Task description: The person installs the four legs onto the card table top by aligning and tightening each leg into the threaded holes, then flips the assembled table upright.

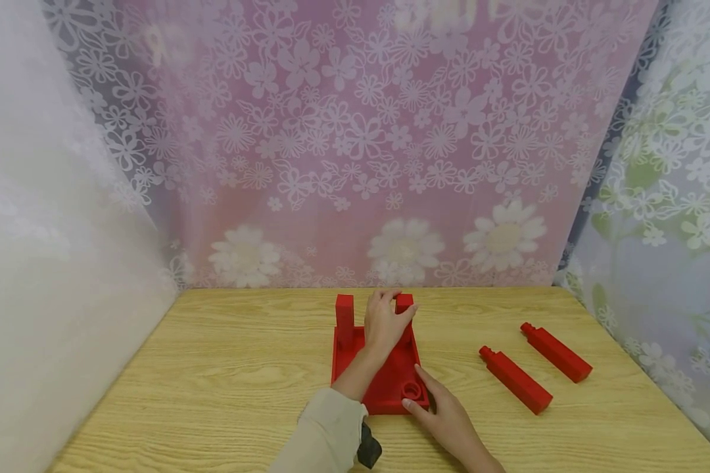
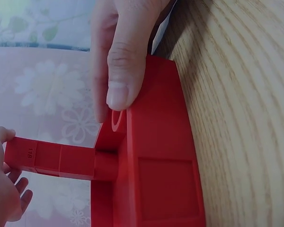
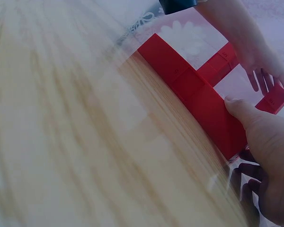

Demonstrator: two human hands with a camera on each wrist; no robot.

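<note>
A red square tabletop-like base [image 1: 384, 387] with raised edges lies upside down on the table, two square red legs standing at its far corners. My left hand [image 1: 384, 323] reaches across and grips the top of the far right leg [image 2: 52, 158], which sits in its corner socket and bears the marking "118". The far left leg [image 1: 345, 322] stands upright beside that hand. At the near right corner, my right hand [image 1: 446, 417] holds the base's edge, thumb by the ring-shaped socket [image 1: 411, 391] and fingers along the outer side. The near left corner is hidden behind the left forearm.
Two loose red legs with threaded ends, a nearer one [image 1: 516, 381] and a farther one [image 1: 557, 353], lie on the wooden table [image 1: 242, 381] to the right. A floral curtain [image 1: 355, 164] hangs behind the table, with more sheeting at both sides.
</note>
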